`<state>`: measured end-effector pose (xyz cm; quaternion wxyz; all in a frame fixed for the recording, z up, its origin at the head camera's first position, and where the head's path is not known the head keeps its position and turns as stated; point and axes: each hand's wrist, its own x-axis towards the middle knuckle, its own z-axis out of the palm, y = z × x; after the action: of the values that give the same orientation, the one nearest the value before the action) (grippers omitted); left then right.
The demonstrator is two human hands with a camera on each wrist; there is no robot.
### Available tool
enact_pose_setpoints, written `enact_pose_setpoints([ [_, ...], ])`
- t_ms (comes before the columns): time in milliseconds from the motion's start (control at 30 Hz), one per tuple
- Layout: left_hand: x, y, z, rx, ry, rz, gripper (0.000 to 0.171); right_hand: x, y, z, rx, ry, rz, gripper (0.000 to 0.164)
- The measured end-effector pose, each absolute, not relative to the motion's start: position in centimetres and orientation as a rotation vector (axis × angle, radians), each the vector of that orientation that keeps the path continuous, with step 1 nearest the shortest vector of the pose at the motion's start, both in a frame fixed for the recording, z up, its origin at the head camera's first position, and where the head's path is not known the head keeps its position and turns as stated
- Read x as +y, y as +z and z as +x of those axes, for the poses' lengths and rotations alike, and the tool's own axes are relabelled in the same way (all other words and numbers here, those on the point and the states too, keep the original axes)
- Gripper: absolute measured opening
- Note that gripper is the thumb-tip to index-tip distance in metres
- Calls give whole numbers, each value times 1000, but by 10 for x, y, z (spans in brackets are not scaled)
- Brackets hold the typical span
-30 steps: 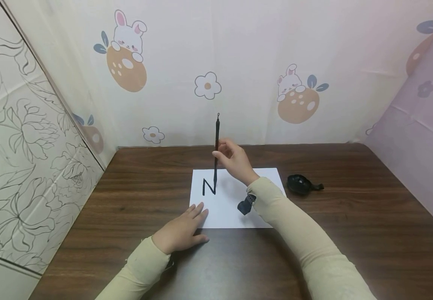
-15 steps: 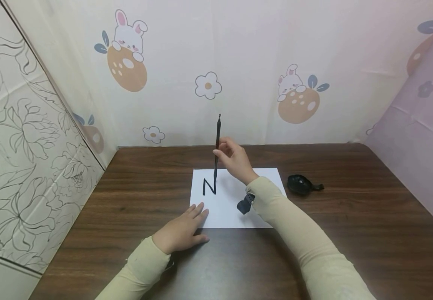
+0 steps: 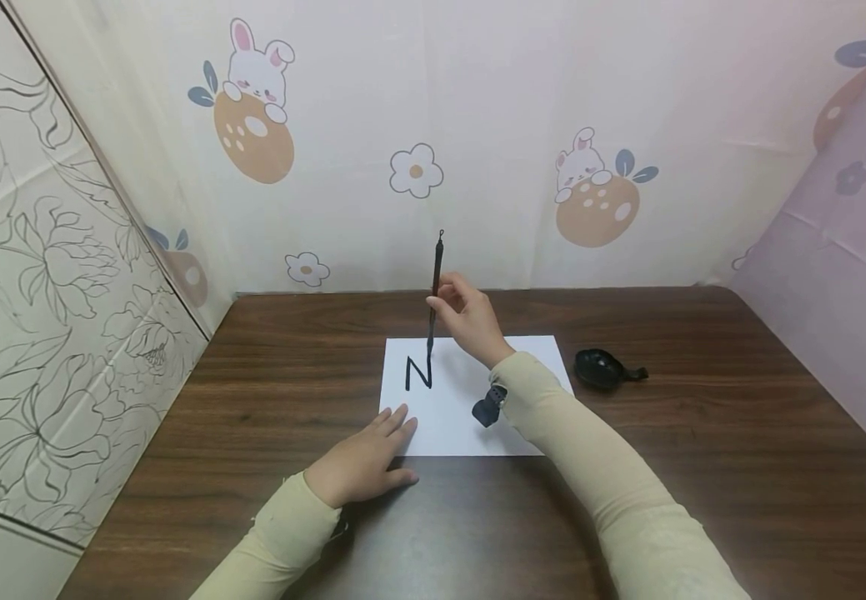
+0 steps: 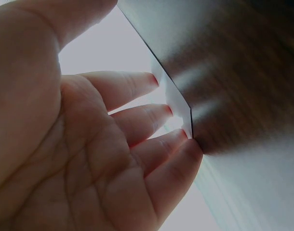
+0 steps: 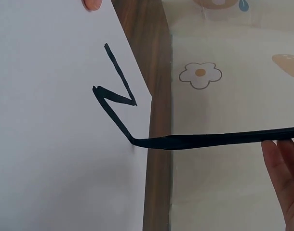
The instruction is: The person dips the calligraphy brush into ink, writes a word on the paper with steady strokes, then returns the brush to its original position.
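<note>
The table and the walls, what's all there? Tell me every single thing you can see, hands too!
Table: one, brown, in the middle
Paper: one, white, on the table
Letter N: one, black, on the paper
Brush: one, black, tip at the N
Dish with a handle: one, black, right of the paper
Back wall: one, cream, behind the table
Rabbits: two, white, printed on the back wall
Fruits: two whole, orange, under the rabbits; parts of others at the sides
Flowers: two whole, white with orange middles, on the back wall
Left wall: one, white with dark line drawings, on the left
Right wall: one, pale purple, on the right
Grey flower: one, grey, on the right wall
Wrist gadget: one clearly seen, dark, at the right wrist
Sleeves: two, cream, on the arms
Left hand: one, fingers on the paper's left side
Right hand: one, holding the brush
</note>
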<state>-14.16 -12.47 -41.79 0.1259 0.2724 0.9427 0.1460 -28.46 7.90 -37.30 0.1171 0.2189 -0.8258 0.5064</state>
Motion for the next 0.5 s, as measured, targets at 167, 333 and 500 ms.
enact_pose_setpoints([
  [167, -124, -419, -142, 2745, 424, 789, 74, 80, -372, -284, -2414, 1478, 641, 29],
  [333, -124, -418, -142, 2749, 419, 793, 74, 84, -368, -283, -2379, 1498, 634, 27],
  [500, -123, -417, -141, 2740, 421, 769, 74, 88, -363, -283, -2341, 1489, 631, 26],
])
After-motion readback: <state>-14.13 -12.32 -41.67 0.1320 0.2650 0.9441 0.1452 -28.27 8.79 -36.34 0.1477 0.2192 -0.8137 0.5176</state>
